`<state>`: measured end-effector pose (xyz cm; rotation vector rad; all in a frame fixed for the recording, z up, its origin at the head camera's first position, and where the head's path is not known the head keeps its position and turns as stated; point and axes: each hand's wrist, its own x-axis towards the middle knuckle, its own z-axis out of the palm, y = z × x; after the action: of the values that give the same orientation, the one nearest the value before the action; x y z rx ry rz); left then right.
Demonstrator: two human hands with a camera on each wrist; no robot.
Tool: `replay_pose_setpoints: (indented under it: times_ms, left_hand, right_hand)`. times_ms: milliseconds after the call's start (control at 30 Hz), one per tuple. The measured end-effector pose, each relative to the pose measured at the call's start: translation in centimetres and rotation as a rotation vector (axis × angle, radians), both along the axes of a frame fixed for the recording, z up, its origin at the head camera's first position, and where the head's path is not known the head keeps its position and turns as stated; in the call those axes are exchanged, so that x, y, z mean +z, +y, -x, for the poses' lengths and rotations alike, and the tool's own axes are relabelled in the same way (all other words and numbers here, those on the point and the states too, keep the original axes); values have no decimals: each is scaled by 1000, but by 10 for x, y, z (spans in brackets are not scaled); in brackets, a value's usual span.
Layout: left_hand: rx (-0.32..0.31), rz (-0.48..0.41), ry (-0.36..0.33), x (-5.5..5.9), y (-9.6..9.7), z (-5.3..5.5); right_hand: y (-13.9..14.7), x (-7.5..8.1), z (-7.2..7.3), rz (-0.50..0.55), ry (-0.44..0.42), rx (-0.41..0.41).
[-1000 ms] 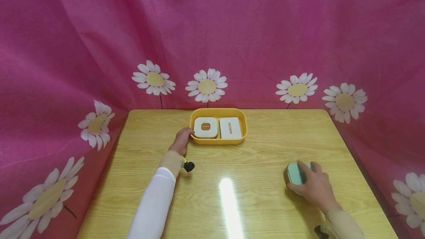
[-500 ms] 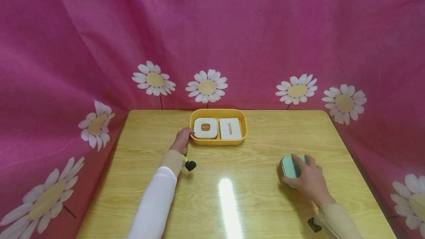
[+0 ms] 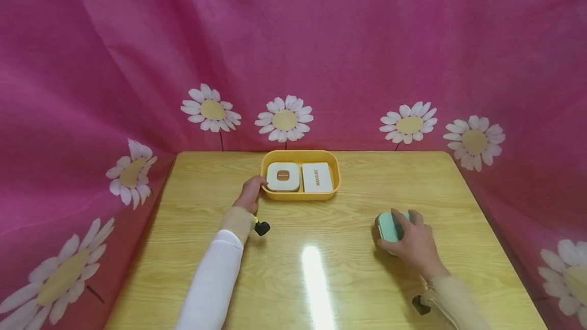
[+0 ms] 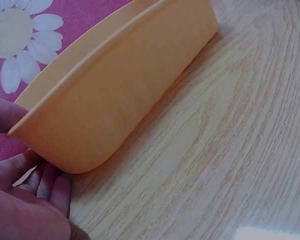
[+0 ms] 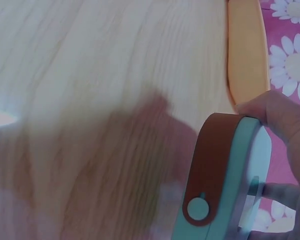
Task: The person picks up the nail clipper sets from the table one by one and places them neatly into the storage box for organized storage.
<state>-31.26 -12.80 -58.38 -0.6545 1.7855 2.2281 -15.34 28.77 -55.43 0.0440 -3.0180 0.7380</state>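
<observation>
A yellow plastic basket [image 3: 300, 196] stands at the back of the table. Two items lie side by side in it: a white square case [image 3: 283, 184] with a brown label, and a white box [image 3: 317, 182] marked MANICURE. At the basket's left end, my left hand [image 3: 249, 195] pinches the rim, thumb over the edge and fingers against the outer wall [image 4: 105, 110]. To the right and nearer, my right hand [image 3: 417, 243] grips a mint-green case [image 3: 390, 228] by its sides. A brown strap [image 5: 210, 170] with a round stud crosses the case's edge. Its shadow shows on the table.
The wooden table [image 3: 357, 279] has a bright light reflection [image 3: 317, 284] in its front middle. A pink curtain [image 3: 321, 55] with daisies hangs behind it and along both sides.
My right hand has carried the mint-green case leftward and slightly toward the back. The left hand has stayed on the basket's rim, and the basket has not visibly moved.
</observation>
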Motion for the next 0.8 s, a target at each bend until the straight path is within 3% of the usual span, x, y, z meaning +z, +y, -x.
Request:
replay_pose_setpoints:
  times_ms: [267,500,800]
  left_hand:
    - [12,-11,15,-2,0,-1]
    - [-17,-7,3,-4,1,-4]
    - [-2,8,30,-7,-2,1]
  right_hand:
    - [-20,10,16,28,3,11]
    - [-30,17,30,27,9,31]
    - [-51,28,55,23,16,37]
